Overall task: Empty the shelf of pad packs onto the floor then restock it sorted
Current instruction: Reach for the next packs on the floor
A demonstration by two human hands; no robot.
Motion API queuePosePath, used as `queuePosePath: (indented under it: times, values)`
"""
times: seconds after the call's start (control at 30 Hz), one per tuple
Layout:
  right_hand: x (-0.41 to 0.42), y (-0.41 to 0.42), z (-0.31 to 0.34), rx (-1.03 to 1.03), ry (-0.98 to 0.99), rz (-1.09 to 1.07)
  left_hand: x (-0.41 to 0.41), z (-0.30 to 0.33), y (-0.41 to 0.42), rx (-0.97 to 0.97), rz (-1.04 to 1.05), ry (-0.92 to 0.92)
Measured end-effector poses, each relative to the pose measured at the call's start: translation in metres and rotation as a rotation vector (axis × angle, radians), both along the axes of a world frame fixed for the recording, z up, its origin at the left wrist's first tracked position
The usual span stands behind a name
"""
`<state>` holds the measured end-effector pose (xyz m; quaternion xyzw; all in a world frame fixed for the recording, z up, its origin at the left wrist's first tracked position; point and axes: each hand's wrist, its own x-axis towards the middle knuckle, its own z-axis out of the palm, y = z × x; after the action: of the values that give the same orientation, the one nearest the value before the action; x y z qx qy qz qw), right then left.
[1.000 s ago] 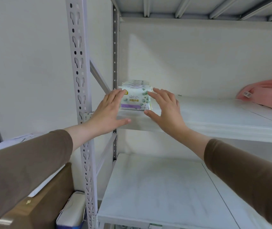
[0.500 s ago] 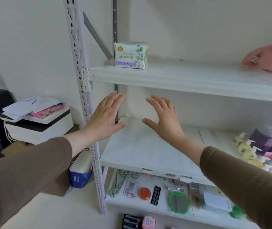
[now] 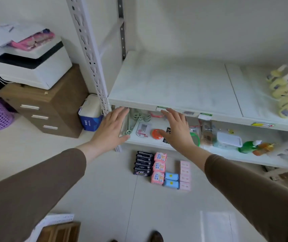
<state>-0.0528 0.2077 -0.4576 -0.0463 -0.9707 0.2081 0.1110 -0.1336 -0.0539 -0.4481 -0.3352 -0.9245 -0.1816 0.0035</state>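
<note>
Nearest the camera, brown sleeves are reaching forward, and both hands are hanging in the air with nothing in them: the left hand (image 3: 110, 127) is spreading its fingers flat and wide, and the right hand (image 3: 176, 131) is doing the same, fingers straight and slightly fanned. Below them, on the floor (image 3: 104, 180) just in front of the rack's bottom edge, the pad packs (image 3: 162, 170) are lying in tidy rows, touching one another: a black stack on the left, pink ones next, two blue ones, then a pale pink column on the right. They are looking soft, plump and glossy, film-wrapped. Beyond the hands, the middle shelf (image 3: 174, 84) is showing bare white board at its left end, with yellow bottles (image 3: 284, 95) crowding its right end. The risk, as I judge it: grabbing a whole row at once, slippery wrappers are likely sliding apart and colours are getting mixed, undoing the sorting.
</note>
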Motion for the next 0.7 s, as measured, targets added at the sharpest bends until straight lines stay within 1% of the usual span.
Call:
queuePosePath:
  times: [0.33,0.47,0.7]
  values:
    - [0.055,-0.057,-0.19,-0.116,-0.31,-0.184,0.027,-0.184,-0.053,-0.115,-0.138,-0.198]
    - [0.071,-0.066,-0.265,-0.133,-0.415,-0.203,0.025,-0.261,-0.063,-0.193,-0.132,-0.284]
    - [0.071,-0.06,-0.391,-0.092,-0.556,-0.197,0.015,-0.391,-0.054,-0.263,-0.093,-0.351]
